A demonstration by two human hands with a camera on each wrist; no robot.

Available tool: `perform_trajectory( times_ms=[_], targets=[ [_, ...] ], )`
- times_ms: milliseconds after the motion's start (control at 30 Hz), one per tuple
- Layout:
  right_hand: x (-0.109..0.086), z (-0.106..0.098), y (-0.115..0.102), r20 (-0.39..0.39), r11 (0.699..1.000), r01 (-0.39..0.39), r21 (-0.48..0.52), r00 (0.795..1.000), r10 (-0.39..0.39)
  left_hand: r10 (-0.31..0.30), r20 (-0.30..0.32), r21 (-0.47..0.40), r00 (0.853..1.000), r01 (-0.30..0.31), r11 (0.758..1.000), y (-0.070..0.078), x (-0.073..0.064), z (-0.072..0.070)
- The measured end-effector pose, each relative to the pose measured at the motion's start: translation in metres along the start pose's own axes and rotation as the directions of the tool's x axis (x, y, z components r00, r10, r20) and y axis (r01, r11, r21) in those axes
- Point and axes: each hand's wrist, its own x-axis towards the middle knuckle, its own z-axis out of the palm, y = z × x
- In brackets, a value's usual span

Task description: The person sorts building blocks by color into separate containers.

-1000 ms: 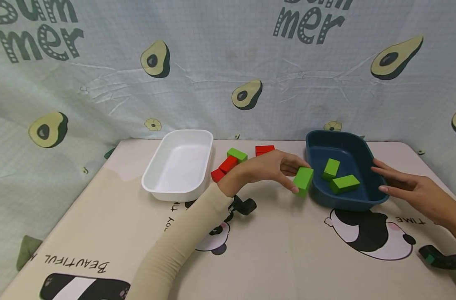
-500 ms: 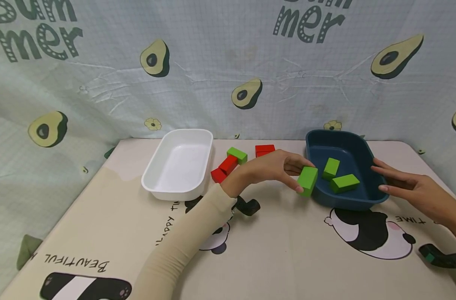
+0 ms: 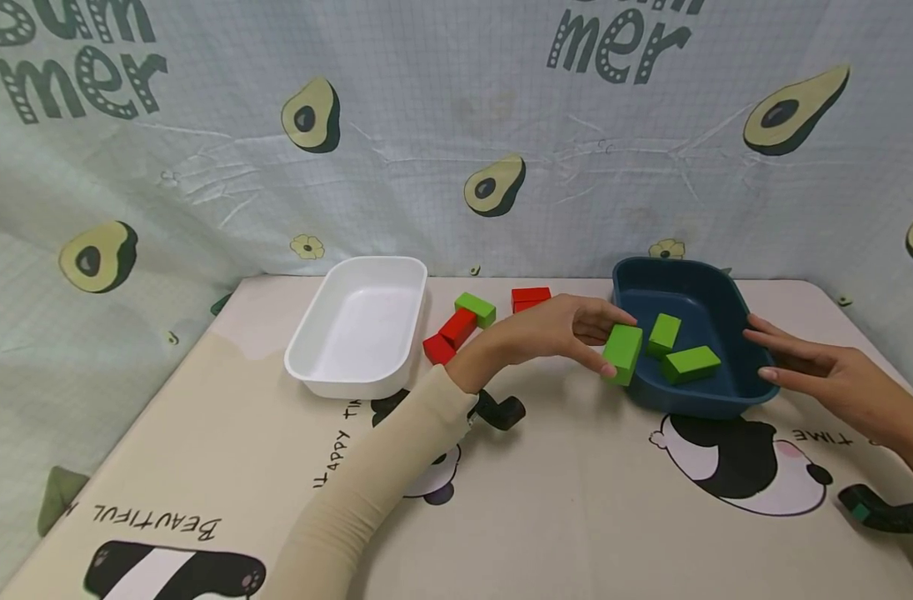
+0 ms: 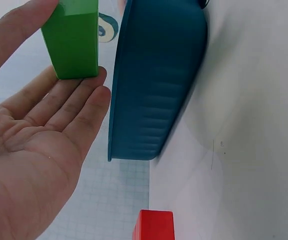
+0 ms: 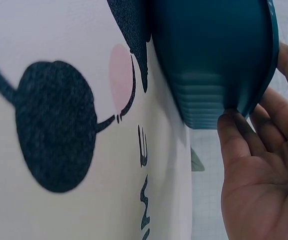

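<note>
Between the thumb and fingertips of my left hand is a green block, pinched near the left side of the dark blue bin. The left wrist view shows this green block above the height of the tabletop, beside the bin's outer wall. Two more green blocks lie inside the bin, one standing toward the back and one lying in front. At the bin's right side, my right hand touches the rim and wall with nearly straight fingers.
A white bin stands on the left. Between the bins lie a green block and two red blocks touching in a line. More red shows behind my left hand. A printed cloth hangs at the table's back edge.
My left hand has moved slightly right with the green block, which now overlaps the blue bin's left edge in the head view. My right hand has stayed at the bin.
</note>
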Motion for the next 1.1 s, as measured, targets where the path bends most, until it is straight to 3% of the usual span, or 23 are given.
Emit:
perform_trajectory(
  times_ms=[700,1100],
  targets=[
    [0.002,-0.002,0.0,0.019,0.999,-0.029,-0.032,0.999,0.029,0.043,-0.028,-0.027,0.999,-0.043,0.999,0.002,0.008,0.005],
    [0.0,-0.002,0.003,0.028,0.999,-0.043,0.006,0.999,0.042,0.064,-0.069,-0.067,0.996,-0.068,0.995,0.005,0.015,0.011]
  ],
)
